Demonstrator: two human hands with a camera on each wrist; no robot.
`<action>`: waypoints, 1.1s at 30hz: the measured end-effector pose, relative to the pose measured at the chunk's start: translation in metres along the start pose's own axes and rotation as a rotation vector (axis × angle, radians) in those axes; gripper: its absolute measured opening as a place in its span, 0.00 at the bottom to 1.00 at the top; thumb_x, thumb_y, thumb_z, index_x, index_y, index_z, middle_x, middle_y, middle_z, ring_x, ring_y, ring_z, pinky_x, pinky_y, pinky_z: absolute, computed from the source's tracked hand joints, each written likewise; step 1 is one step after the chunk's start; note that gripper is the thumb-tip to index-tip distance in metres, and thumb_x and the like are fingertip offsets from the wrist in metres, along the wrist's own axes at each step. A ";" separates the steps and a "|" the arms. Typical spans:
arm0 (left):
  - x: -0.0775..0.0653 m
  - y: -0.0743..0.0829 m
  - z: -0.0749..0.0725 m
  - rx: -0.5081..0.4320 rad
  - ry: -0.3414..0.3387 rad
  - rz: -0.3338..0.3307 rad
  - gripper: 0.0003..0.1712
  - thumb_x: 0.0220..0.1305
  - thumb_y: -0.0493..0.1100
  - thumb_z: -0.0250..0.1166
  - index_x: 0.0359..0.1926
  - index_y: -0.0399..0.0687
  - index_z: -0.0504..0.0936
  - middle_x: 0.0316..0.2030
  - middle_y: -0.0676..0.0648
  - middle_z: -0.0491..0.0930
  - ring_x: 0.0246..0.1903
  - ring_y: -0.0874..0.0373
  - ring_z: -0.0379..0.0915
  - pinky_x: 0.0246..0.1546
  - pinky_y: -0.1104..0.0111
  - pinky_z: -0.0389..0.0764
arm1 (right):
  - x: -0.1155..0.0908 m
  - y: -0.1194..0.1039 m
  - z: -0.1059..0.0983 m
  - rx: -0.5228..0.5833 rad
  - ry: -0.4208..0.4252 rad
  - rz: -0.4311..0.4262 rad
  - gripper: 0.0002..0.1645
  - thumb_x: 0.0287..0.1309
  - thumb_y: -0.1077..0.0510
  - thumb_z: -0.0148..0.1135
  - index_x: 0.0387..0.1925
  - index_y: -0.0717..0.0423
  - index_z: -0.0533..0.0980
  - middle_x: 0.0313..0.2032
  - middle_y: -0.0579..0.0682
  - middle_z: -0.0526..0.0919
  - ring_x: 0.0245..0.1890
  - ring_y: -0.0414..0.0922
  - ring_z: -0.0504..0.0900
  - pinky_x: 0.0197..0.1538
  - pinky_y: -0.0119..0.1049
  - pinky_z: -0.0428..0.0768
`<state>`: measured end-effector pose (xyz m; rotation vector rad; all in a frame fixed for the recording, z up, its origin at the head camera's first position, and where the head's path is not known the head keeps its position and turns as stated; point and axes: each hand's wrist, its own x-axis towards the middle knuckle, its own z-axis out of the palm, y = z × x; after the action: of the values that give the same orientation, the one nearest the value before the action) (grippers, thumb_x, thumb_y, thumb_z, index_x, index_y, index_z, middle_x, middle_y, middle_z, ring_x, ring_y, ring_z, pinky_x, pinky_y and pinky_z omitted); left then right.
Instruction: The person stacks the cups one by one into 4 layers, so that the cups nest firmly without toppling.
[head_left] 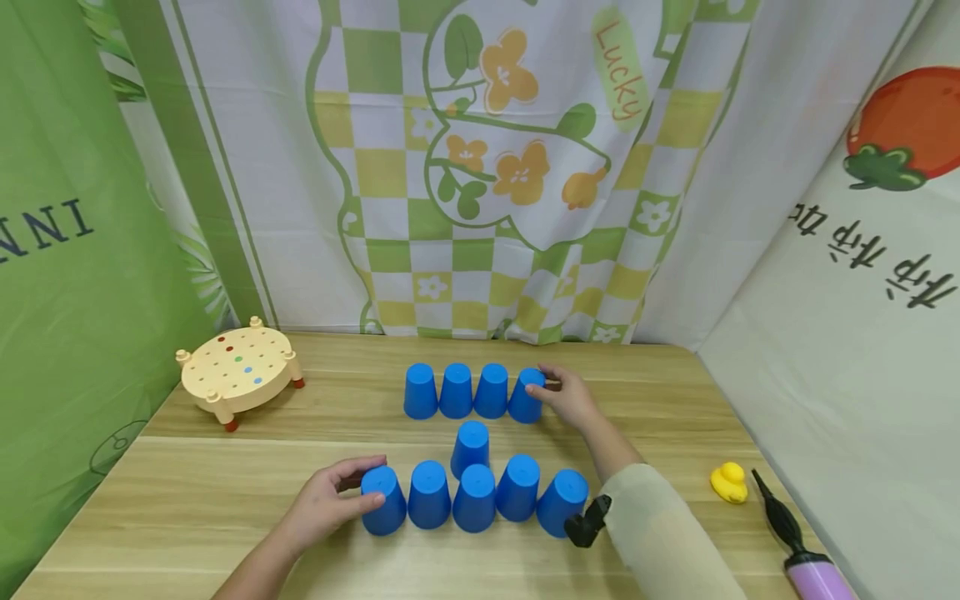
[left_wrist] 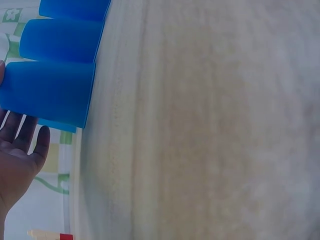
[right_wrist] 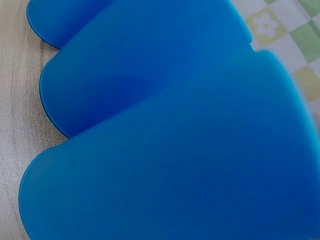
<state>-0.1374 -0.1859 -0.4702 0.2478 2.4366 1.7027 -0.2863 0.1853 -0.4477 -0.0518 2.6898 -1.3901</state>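
Note:
Several blue plastic cups stand upside down on the table in two rows. My left hand [head_left: 327, 502] grips the leftmost cup of the front row [head_left: 384, 508], thumb at its near side and fingers behind. In the left wrist view, fingers of this hand [left_wrist: 20, 150] reach along that cup [left_wrist: 47, 92]. At the back row's right end, my right hand [head_left: 572, 402] holds a slightly tilted cup [head_left: 527, 400] between thumb and fingers. A single cup [head_left: 471, 446] stands between the rows, right behind the middle front cup [head_left: 475, 502]. The right wrist view is filled by cups [right_wrist: 175, 165].
A round cream pegboard-like stand [head_left: 240, 371] with short legs sits at the back left. Toward the right edge lie a yellow rubber duck [head_left: 730, 482] and a black-and-purple hand pump [head_left: 795, 542]. Curtains [head_left: 495, 275] hang behind the wooden table [head_left: 360, 400] and at both sides.

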 end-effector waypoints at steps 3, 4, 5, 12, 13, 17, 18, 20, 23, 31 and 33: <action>0.000 0.000 0.000 0.000 0.003 -0.014 0.32 0.58 0.45 0.72 0.61 0.38 0.76 0.60 0.35 0.76 0.56 0.42 0.75 0.50 0.63 0.81 | -0.004 0.002 -0.004 0.022 0.007 -0.006 0.37 0.66 0.48 0.61 0.71 0.56 0.63 0.69 0.61 0.67 0.67 0.60 0.69 0.64 0.54 0.74; 0.001 -0.001 0.000 0.000 0.003 -0.020 0.32 0.58 0.46 0.72 0.61 0.38 0.76 0.60 0.35 0.76 0.57 0.41 0.75 0.51 0.62 0.81 | -0.006 0.004 -0.006 0.026 0.010 -0.010 0.37 0.66 0.48 0.60 0.71 0.56 0.62 0.69 0.62 0.66 0.68 0.60 0.68 0.64 0.54 0.74; 0.001 -0.001 0.000 -0.001 0.005 -0.027 0.32 0.58 0.46 0.72 0.61 0.38 0.76 0.60 0.36 0.76 0.57 0.41 0.74 0.51 0.61 0.81 | -0.008 0.005 -0.008 0.027 0.014 -0.015 0.37 0.67 0.48 0.60 0.71 0.56 0.63 0.69 0.62 0.67 0.68 0.60 0.68 0.64 0.54 0.74; 0.000 0.000 -0.001 0.000 0.016 -0.030 0.32 0.58 0.45 0.72 0.61 0.38 0.76 0.60 0.36 0.77 0.57 0.40 0.75 0.52 0.60 0.81 | -0.035 0.010 -0.021 0.041 0.007 -0.073 0.34 0.67 0.49 0.60 0.69 0.59 0.65 0.66 0.63 0.70 0.65 0.59 0.71 0.63 0.52 0.76; 0.000 0.000 -0.001 0.002 0.016 -0.027 0.32 0.58 0.45 0.72 0.61 0.38 0.76 0.60 0.36 0.77 0.57 0.40 0.75 0.52 0.60 0.81 | -0.040 0.011 -0.022 0.045 0.003 -0.080 0.34 0.67 0.48 0.60 0.68 0.59 0.66 0.66 0.63 0.70 0.65 0.59 0.72 0.62 0.51 0.77; 0.000 0.000 0.000 0.004 0.010 -0.035 0.32 0.58 0.46 0.72 0.61 0.38 0.76 0.61 0.36 0.76 0.57 0.40 0.75 0.53 0.57 0.81 | -0.062 0.016 -0.026 0.066 0.003 -0.109 0.32 0.67 0.49 0.60 0.66 0.61 0.68 0.64 0.63 0.72 0.63 0.58 0.73 0.62 0.50 0.77; 0.000 0.000 0.001 0.004 0.006 -0.035 0.32 0.58 0.46 0.72 0.61 0.38 0.76 0.61 0.35 0.76 0.57 0.39 0.75 0.53 0.56 0.81 | -0.067 0.017 -0.026 0.075 0.009 -0.114 0.31 0.67 0.50 0.60 0.65 0.61 0.68 0.64 0.63 0.73 0.63 0.57 0.74 0.63 0.50 0.76; 0.000 -0.001 0.001 0.001 0.003 -0.042 0.32 0.58 0.46 0.72 0.62 0.39 0.76 0.61 0.35 0.76 0.58 0.39 0.74 0.54 0.54 0.81 | -0.078 0.020 -0.026 0.085 0.017 -0.129 0.29 0.67 0.51 0.60 0.64 0.61 0.70 0.63 0.62 0.74 0.63 0.57 0.75 0.63 0.49 0.76; 0.001 -0.001 0.002 -0.003 -0.002 -0.042 0.33 0.58 0.46 0.72 0.62 0.38 0.76 0.61 0.34 0.75 0.58 0.38 0.74 0.54 0.53 0.80 | -0.094 0.024 -0.026 0.100 0.021 -0.141 0.28 0.66 0.52 0.61 0.63 0.61 0.71 0.62 0.62 0.76 0.62 0.56 0.76 0.61 0.44 0.79; 0.001 -0.004 0.002 -0.020 -0.007 -0.035 0.33 0.58 0.45 0.72 0.62 0.37 0.75 0.60 0.34 0.76 0.57 0.39 0.74 0.53 0.55 0.81 | -0.131 0.036 -0.021 0.161 -0.035 -0.122 0.28 0.63 0.56 0.64 0.62 0.63 0.72 0.59 0.64 0.77 0.58 0.56 0.78 0.53 0.24 0.77; 0.000 -0.004 0.002 -0.024 -0.012 -0.024 0.33 0.58 0.44 0.71 0.63 0.36 0.74 0.60 0.33 0.76 0.57 0.39 0.74 0.53 0.54 0.81 | -0.136 0.039 -0.020 0.161 -0.064 -0.132 0.30 0.62 0.55 0.65 0.62 0.64 0.71 0.60 0.65 0.77 0.57 0.54 0.79 0.53 0.24 0.77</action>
<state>-0.1373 -0.1859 -0.4745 0.2240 2.3993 1.7143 -0.1529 0.2357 -0.4563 -0.2597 2.5547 -1.6086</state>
